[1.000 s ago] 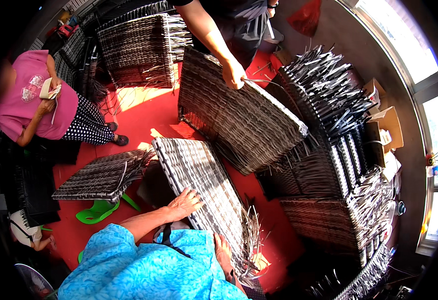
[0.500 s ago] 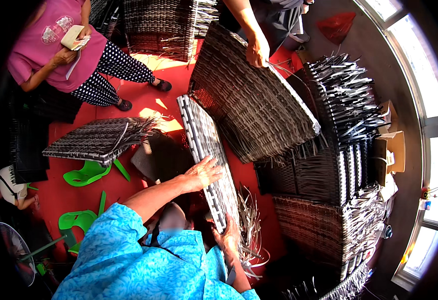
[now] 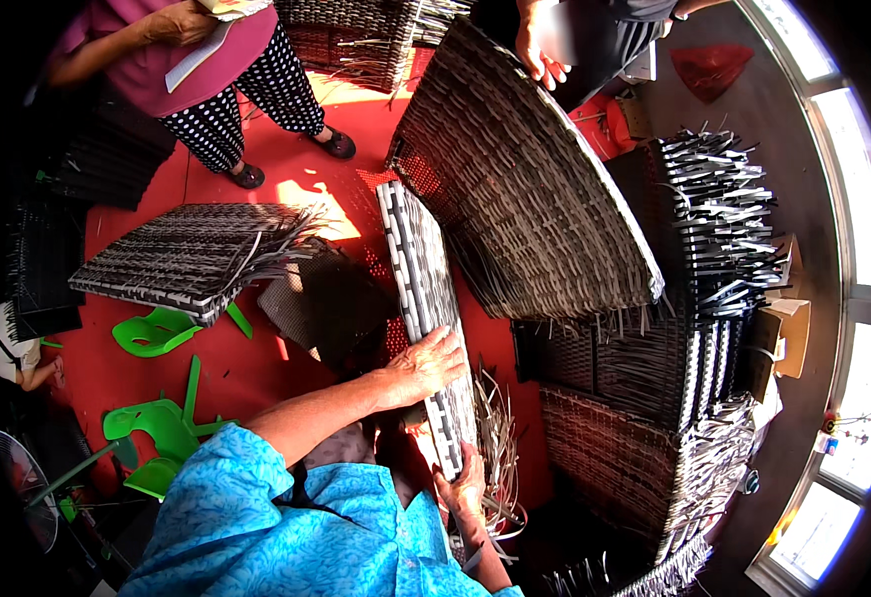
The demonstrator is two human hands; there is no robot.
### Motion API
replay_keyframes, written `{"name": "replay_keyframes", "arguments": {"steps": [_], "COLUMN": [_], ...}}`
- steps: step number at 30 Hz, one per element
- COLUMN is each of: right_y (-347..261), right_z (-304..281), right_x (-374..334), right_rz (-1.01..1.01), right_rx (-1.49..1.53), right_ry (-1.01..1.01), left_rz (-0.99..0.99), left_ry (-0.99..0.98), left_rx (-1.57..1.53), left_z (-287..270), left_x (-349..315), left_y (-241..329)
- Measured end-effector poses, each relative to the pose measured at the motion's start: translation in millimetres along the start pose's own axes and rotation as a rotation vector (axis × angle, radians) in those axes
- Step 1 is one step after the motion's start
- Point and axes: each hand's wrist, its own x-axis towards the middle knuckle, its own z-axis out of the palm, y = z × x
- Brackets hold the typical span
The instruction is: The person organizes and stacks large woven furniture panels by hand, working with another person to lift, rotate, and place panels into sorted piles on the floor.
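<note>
A woven wicker panel (image 3: 418,261) with a black-and-white edge stands upright on its side before me. Over its top edge my left hand (image 3: 424,368) is closed, fingers lying across to the far face. My right hand (image 3: 463,486) grips the panel's near end. Loose strips (image 3: 498,423) hang out beside the panel on the right. Just beyond it leans a larger dark woven panel (image 3: 530,184); the hand of another person (image 3: 543,52) is near its top edge, apparently not gripping it.
Stacked woven pieces (image 3: 620,438) with frayed strips fill the right side. On the red floor at left are another woven panel (image 3: 192,254), green plastic chairs (image 3: 162,433) and a fan (image 3: 32,478). A person in dotted trousers (image 3: 286,85) stands at far left.
My view has shifted slightly. My left hand has slid along the edge toward my right hand. The other person's hand has come off the larger panel's edge.
</note>
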Motion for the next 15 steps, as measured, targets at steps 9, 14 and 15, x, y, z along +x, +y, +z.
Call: {"name": "replay_keyframes", "arguments": {"steps": [9, 14, 15], "right_y": [-12.1, -11.7, -31.8], "right_z": [1.5, -29.0, -50.4], "right_x": [2.5, 25.6, 46.4], "right_rz": [0.039, 0.205, 0.107], "right_rx": [0.044, 0.261, 0.371], "right_ry": [-0.043, -0.296, -0.173], "left_rz": [-0.033, -0.025, -0.063], "left_ry": [-0.063, 0.044, 0.207], "left_rx": [-0.009, -0.005, -0.029], "left_z": [7.8, 18.1, 48.3], "left_x": [-7.5, -9.7, -22.3], "left_y": [-3.0, -4.5, -7.1]}}
